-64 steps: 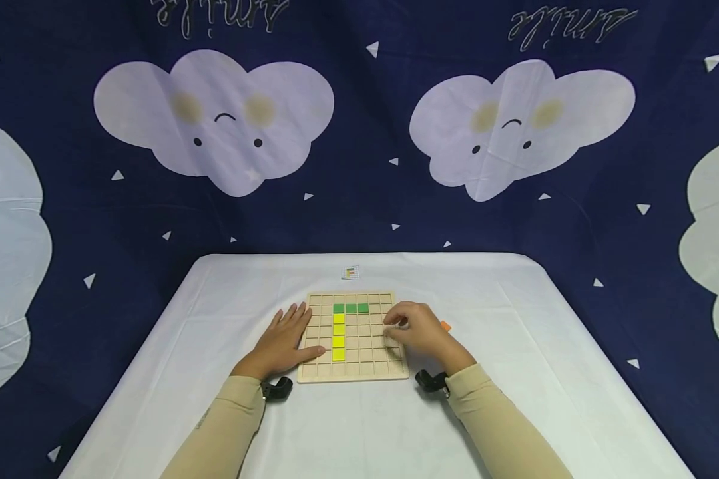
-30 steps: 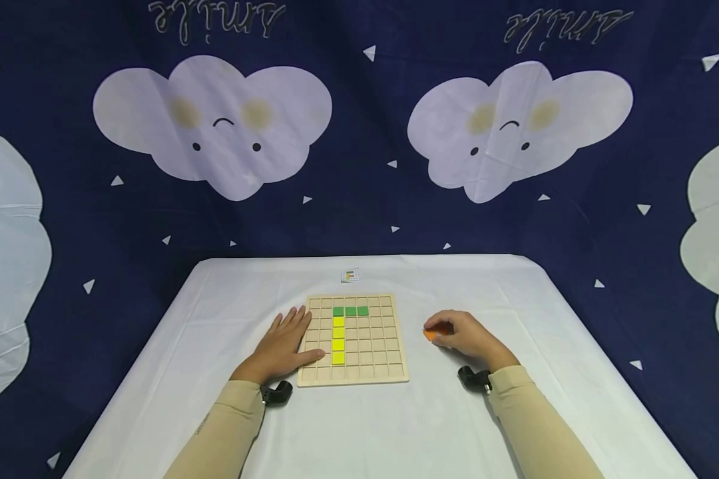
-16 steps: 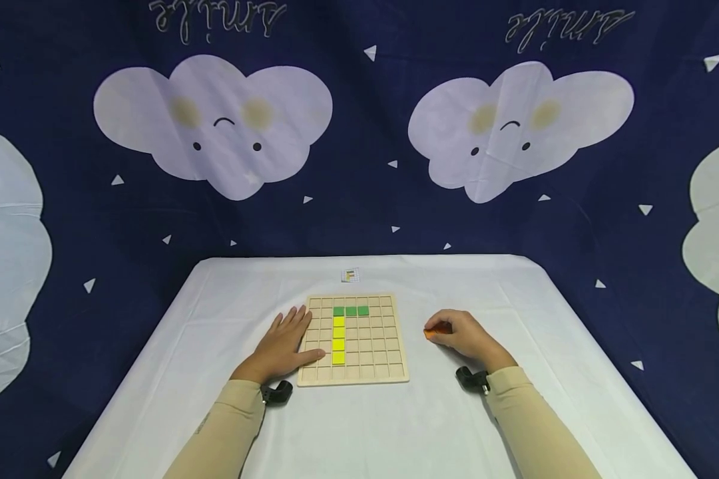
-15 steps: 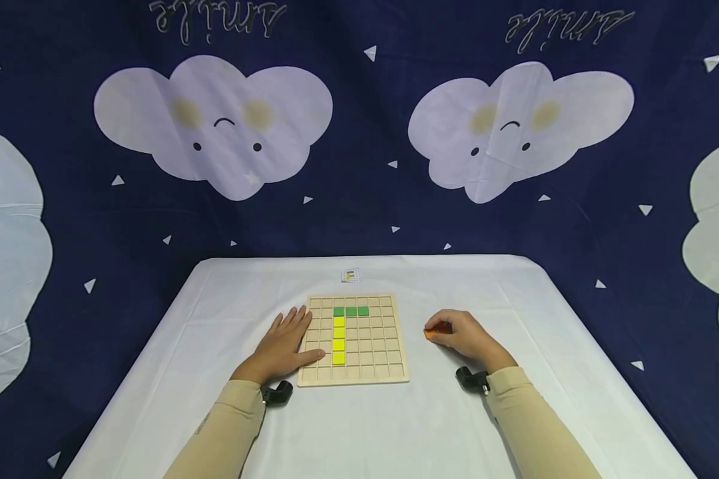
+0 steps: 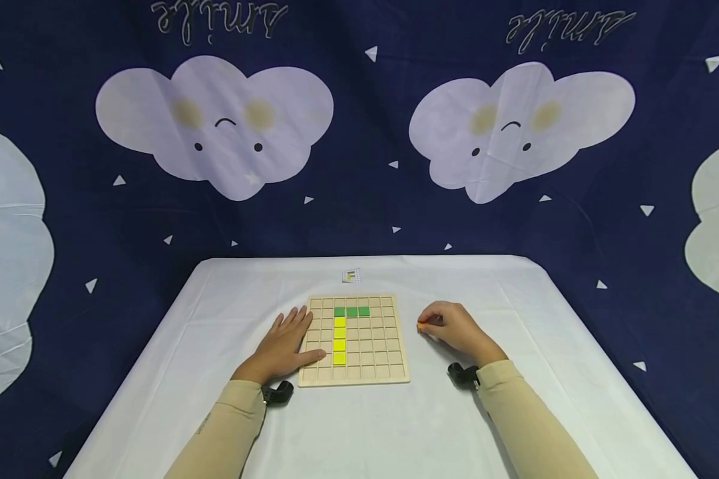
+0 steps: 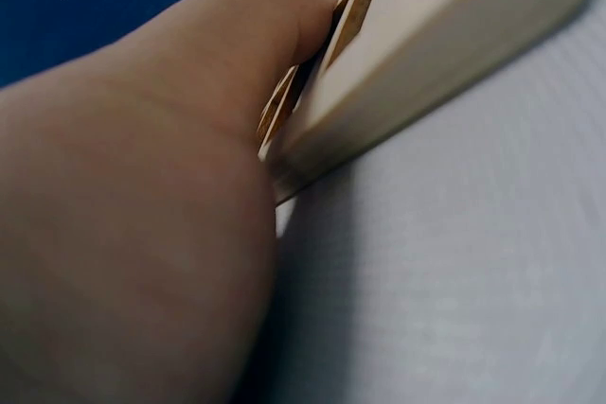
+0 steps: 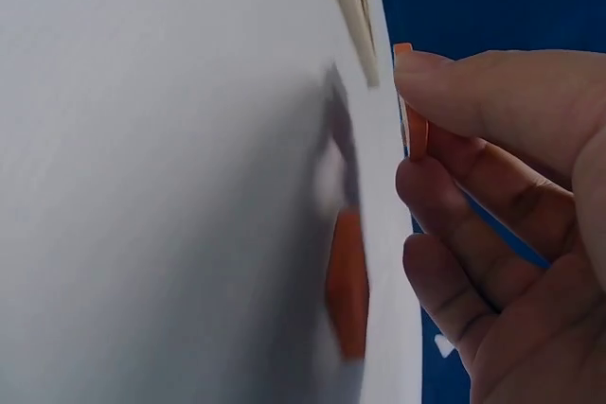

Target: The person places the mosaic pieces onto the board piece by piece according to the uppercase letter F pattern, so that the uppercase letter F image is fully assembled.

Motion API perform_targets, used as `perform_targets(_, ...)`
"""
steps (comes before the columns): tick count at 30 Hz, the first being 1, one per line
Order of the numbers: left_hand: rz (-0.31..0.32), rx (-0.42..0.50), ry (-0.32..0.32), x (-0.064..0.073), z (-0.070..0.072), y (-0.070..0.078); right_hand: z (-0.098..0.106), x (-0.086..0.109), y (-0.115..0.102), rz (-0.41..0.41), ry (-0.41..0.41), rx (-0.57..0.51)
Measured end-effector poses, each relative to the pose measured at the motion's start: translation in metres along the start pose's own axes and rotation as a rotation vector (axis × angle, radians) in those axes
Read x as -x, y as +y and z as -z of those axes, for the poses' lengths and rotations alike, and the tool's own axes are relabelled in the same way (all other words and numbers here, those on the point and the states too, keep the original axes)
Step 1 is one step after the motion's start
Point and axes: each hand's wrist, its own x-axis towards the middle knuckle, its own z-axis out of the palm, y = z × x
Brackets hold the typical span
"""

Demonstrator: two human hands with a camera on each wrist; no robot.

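Observation:
My right hand (image 5: 455,328) pinches an orange square tile (image 7: 417,130) between thumb and fingers, just right of the wooden grid board (image 5: 377,340). In the right wrist view, the tile stands on edge above the cloth, and a second orange tile (image 7: 348,286) lies on the table below. The hand hides that second tile in the head view. My left hand (image 5: 278,346) rests with straight, spread fingers on the board's left edge, its thumb (image 6: 303,21) lying over the grid. Three green tiles (image 5: 351,312) form a row on the board, above a column of several yellow tiles (image 5: 339,344).
Behind the board lies a small printed card (image 5: 351,275) with a coloured grid pattern. A white cloth (image 5: 359,432) covers the table. Beyond its far edge hangs a dark blue curtain (image 5: 359,213) with clouds. Each wrist carries a black camera (image 5: 463,374).
Earlier my right hand went from the board's right edge out to the orange tiles. Since then it has gripped one and moved slightly left towards the board. The left hand has stayed put.

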Motion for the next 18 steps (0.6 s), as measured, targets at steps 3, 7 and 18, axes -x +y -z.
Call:
perform_targets(3,0.008,0.003,-0.007,0.000,0.001,0.001,-0.003,-0.006,-0.006,0.025,-0.001,-0.003)
perform_targets(7,0.008,0.010,-0.002,0.000,0.003,0.003,-0.009,-0.015,-0.014,0.062,-0.005,0.006)
perform_targets(18,0.005,0.009,0.007,0.000,0.004,0.005,-0.034,-0.035,-0.045,0.097,-0.059,-0.008)
